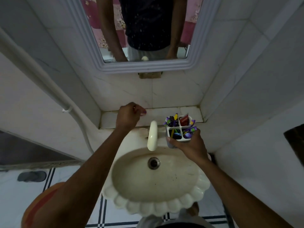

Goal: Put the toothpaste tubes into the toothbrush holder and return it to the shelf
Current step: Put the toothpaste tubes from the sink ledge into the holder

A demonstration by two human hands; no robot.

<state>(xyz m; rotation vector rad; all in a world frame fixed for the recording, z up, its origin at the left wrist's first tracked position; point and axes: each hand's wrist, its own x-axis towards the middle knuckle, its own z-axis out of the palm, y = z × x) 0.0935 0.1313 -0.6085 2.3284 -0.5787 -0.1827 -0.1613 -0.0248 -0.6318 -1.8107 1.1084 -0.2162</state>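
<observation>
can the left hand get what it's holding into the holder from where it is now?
Probably yes. The left hand is over the shelf with a small purple-tipped item; the right hand holds the holder up beside the tap, top unobstructed apart from its contents.
</observation>
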